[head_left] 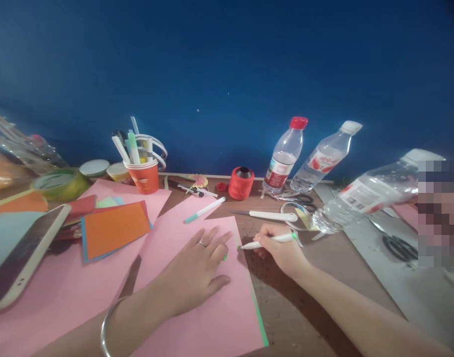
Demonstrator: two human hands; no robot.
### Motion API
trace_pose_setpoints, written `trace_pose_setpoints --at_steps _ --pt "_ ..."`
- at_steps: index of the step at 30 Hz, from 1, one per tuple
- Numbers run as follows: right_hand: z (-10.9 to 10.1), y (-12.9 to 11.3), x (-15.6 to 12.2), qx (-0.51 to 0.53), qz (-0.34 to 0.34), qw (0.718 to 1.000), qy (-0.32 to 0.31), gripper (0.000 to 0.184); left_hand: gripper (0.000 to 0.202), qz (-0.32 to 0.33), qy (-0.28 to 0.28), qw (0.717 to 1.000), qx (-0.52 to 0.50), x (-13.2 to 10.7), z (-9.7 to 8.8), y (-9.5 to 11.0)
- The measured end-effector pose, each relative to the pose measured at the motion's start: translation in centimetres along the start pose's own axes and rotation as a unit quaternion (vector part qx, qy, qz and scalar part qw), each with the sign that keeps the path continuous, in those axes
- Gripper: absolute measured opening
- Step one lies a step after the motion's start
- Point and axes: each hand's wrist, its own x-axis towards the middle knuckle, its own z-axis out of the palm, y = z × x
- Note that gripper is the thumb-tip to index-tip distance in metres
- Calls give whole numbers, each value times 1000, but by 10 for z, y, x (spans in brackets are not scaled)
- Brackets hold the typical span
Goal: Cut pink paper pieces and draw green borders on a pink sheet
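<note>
My left hand (199, 267) lies with fingers spread on a sheet of pink paper (163, 322). A small green piece, perhaps a marker cap, shows by its index finger. In my right hand (281, 253) is a white marker with a green end (273, 241), its tip at the sheet's right edge. A green strip (259, 317) runs along the lower part of that edge. Above my left hand, a second marker with a teal end (204, 210) rests on the pink paper. A white-handled craft knife (273, 215) lies just beyond my right hand.
Behind stand an orange paper cup of pens (144, 177), a red thread spool (241, 184) and several water bottles (284, 163). On the left are orange cards (117, 228), a phone (26, 258) and a tape roll (61, 183). Black-handled scissors (400, 248) lie right, near another person's blurred part.
</note>
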Motion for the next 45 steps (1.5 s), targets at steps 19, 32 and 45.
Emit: trace_pose_setpoints --at_steps 19,32,45 --pt "-1 4 1 1 4 1000 -22 19 45 -3 4 1000 -10 0 4 -4" --pt "-1 -1 1 14 22 999 -44 18 43 -6 5 1000 -18 0 4 -4" --pt "-3 2 0 2 19 997 -72 17 42 -4 3 1000 -10 0 4 -3"
